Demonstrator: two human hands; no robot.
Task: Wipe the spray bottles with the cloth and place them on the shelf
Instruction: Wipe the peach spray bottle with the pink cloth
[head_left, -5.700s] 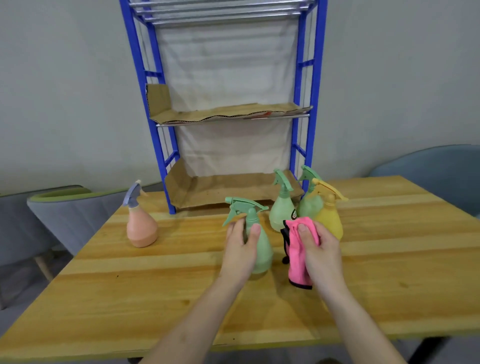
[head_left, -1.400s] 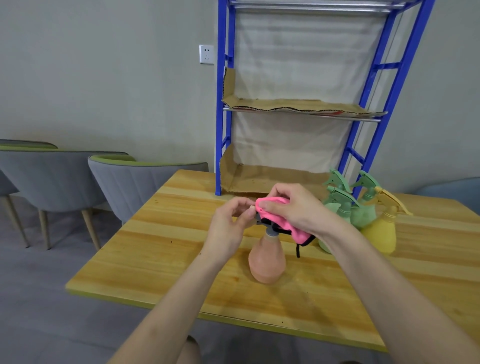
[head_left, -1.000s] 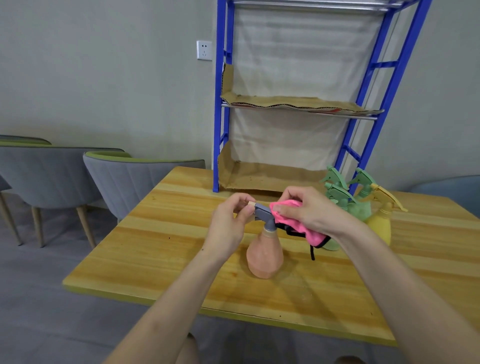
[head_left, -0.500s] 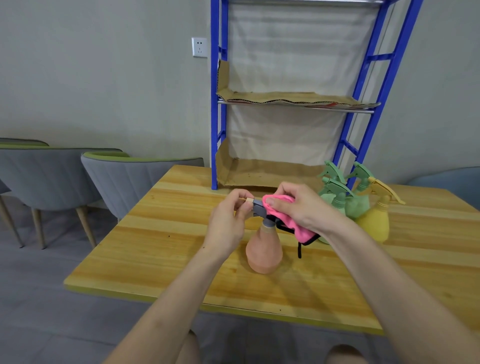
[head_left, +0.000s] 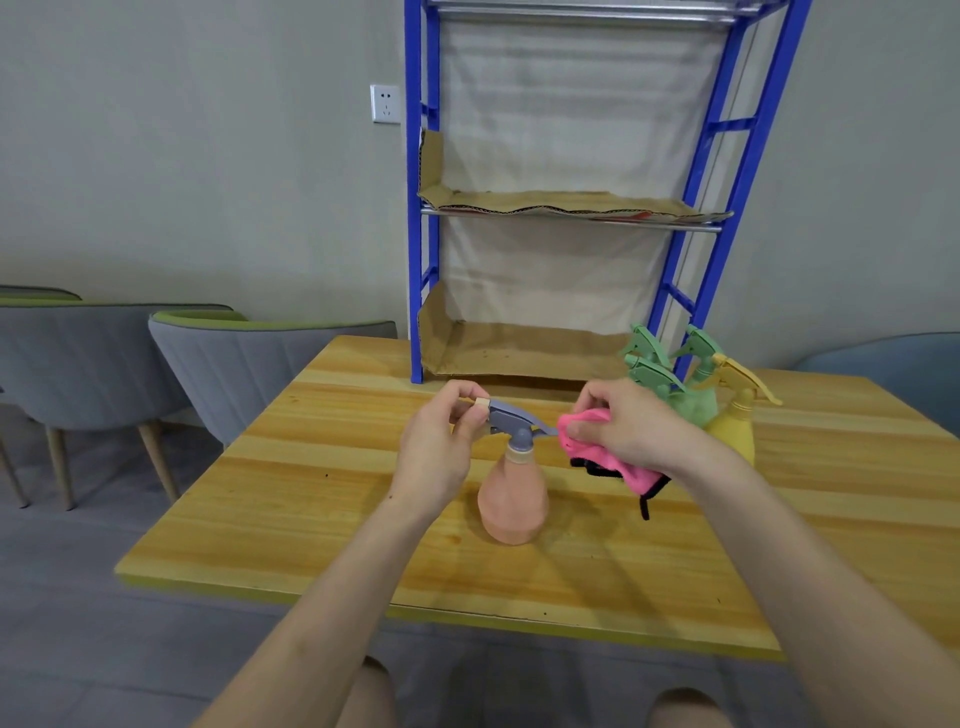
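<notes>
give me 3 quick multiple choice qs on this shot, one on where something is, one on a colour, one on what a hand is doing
1. Where does the peach spray bottle stand?
A in a sink
B on the wooden table
C on a windowsill

2. What colour is the cloth in the right hand?
A pink
B white
C blue

3. What is the left hand doing?
A lying flat, holding nothing
B gripping a mug
C pinching the bottle's nozzle tip

Answers:
1 B, its base rests on the wood.
2 A, bright pink fabric is bunched in that hand.
3 C, it closes on the tip of the grey spray head.
</notes>
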